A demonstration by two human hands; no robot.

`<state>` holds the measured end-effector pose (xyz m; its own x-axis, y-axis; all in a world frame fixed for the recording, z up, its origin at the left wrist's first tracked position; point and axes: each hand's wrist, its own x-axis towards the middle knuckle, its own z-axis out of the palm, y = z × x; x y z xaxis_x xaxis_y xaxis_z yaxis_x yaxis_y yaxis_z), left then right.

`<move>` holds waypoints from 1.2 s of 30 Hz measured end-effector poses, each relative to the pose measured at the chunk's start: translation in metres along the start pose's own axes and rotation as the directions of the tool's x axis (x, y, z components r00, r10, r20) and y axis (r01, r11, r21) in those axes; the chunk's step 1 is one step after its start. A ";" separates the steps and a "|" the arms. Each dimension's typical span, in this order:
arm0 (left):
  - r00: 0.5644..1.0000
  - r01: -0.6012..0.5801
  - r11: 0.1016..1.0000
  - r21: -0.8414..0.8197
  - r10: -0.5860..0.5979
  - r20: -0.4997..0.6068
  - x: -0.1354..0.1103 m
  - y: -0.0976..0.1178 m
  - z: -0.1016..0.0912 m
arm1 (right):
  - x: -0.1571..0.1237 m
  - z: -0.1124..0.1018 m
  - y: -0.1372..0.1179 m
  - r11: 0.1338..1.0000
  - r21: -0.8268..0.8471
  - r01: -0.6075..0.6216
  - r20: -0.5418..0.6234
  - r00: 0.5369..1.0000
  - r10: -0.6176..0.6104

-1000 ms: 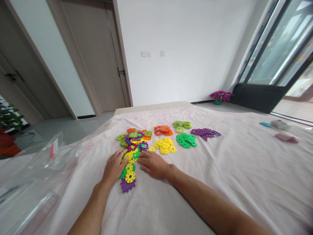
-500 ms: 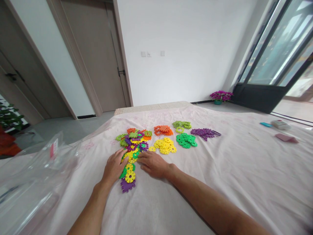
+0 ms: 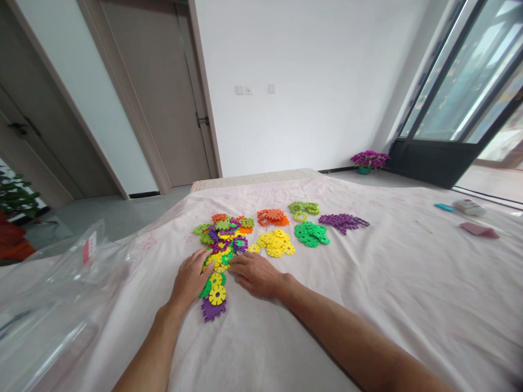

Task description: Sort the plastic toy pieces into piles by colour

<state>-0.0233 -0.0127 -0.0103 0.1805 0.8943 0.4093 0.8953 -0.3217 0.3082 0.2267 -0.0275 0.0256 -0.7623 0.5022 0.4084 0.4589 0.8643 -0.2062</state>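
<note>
Mixed plastic interlocking pieces, green, yellow, purple and orange, lie heaped on a pale bedsheet. Against the heap's near left side rests my left hand, open, thumb and fingers apart around some yellow discs. My right hand reaches in from the right, fingers stretched toward the same discs and fingertips touching the heap's edge; no held piece shows. Closer to me, a notched yellow disc overlaps a purple square piece beside green discs.
Beyond my right hand are single-colour piles: yellow discs, green discs, orange pieces, light green pieces and purple pieces. Clear plastic bags lie left. A pink item and a blue item lie far right.
My right hand has shifted very slightly left toward the heap. My left hand and the piles look unchanged.
</note>
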 end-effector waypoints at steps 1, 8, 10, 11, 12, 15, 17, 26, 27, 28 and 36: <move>1.000 0.002 1.000 0.000 -0.002 0.001 0.000 0.000 0.000 | 0.000 0.000 0.000 1.000 0.001 -0.001 0.003 1.000 0.001; 1.000 0.006 1.000 -0.008 -0.006 -0.002 0.000 -0.001 0.001 | 0.000 -0.001 0.000 1.000 -0.001 -0.017 0.007 1.000 0.017; 1.000 0.007 1.000 -0.002 -0.007 0.000 0.000 0.000 0.001 | 0.000 -0.001 -0.001 1.000 -0.001 -0.015 0.007 1.000 0.015; 1.000 0.007 1.000 0.000 -0.007 0.004 0.000 0.000 0.000 | 0.000 -0.001 -0.001 1.000 0.000 -0.016 0.004 1.000 0.016; 1.000 0.007 1.000 0.003 -0.007 0.008 0.000 0.000 0.000 | 0.000 -0.001 -0.001 1.000 -0.002 -0.016 0.002 1.000 0.016; 1.000 0.008 1.000 0.010 -0.009 0.017 0.000 0.000 0.000 | 0.000 0.000 -0.001 1.000 -0.003 -0.008 0.004 1.000 0.008; 1.000 0.008 1.000 0.016 -0.009 0.020 0.000 -0.001 0.001 | 0.000 0.000 0.000 1.000 0.002 -0.002 0.010 1.000 0.002; 1.000 0.006 1.000 0.009 -0.006 0.011 0.000 -0.001 0.001 | 0.000 -0.002 0.000 1.000 0.008 -0.010 0.018 1.000 0.010; 1.000 0.005 1.000 0.009 -0.005 0.011 0.000 -0.001 0.000 | 0.000 -0.002 0.000 1.000 0.008 -0.009 0.017 1.000 0.009; 1.000 0.005 1.000 0.009 -0.005 0.012 0.000 0.000 0.000 | 0.000 -0.002 0.000 1.000 0.007 -0.008 0.018 1.000 0.008; 1.000 0.008 1.000 0.010 -0.008 0.014 0.000 0.003 -0.003 | 0.001 -0.002 -0.001 1.000 0.003 -0.015 0.021 1.000 0.015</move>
<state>-0.0219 -0.0146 -0.0072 0.1788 0.9014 0.3942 0.9007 -0.3112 0.3032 0.2266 -0.0280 0.0284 -0.7647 0.5160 0.3861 0.4695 0.8564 -0.2148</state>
